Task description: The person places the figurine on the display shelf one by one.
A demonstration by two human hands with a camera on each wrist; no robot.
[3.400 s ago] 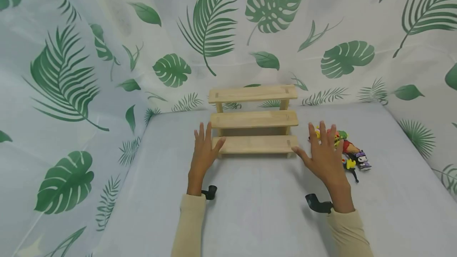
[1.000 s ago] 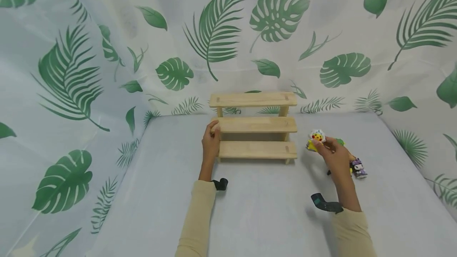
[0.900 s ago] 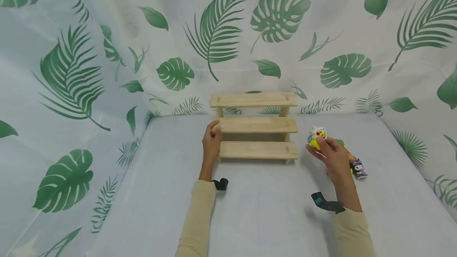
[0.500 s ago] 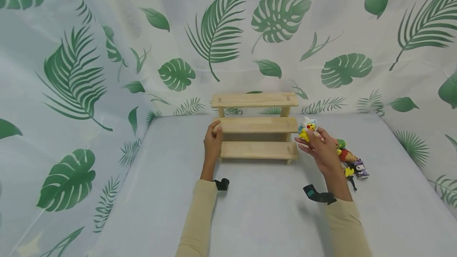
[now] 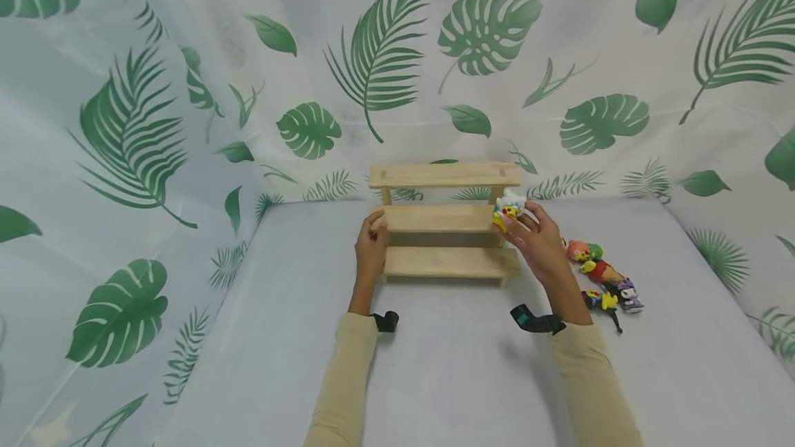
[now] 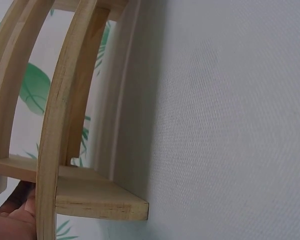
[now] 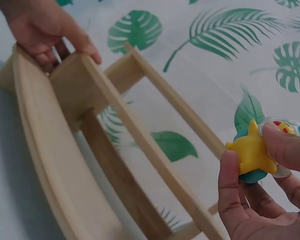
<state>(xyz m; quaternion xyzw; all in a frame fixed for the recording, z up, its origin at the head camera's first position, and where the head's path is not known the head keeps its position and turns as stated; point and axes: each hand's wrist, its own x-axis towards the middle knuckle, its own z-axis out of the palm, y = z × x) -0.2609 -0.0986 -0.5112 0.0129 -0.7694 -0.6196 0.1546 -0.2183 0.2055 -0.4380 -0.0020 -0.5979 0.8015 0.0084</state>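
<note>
A three-tier wooden shelf stands against the patterned backdrop. My left hand grips the left end of its middle step; in the left wrist view only part of that hand shows at the shelf's side. My right hand pinches a small toy figurine, yellow with red cheeks and a white and blue hood. It is held at the right end of the middle step. In the right wrist view the figurine sits between thumb and fingers, its underside turned to the camera. Whether it touches the wood I cannot tell.
A pile of several small figurines lies on the pale table to the right of the shelf, among them an ice-cream-cone one and a purple and black one. The leaf-printed backdrop rises right behind the shelf.
My right hand has picked the yellow figurine out of the pile and carried it left to the shelf. My left hand, open earlier, has taken hold of the middle step.
</note>
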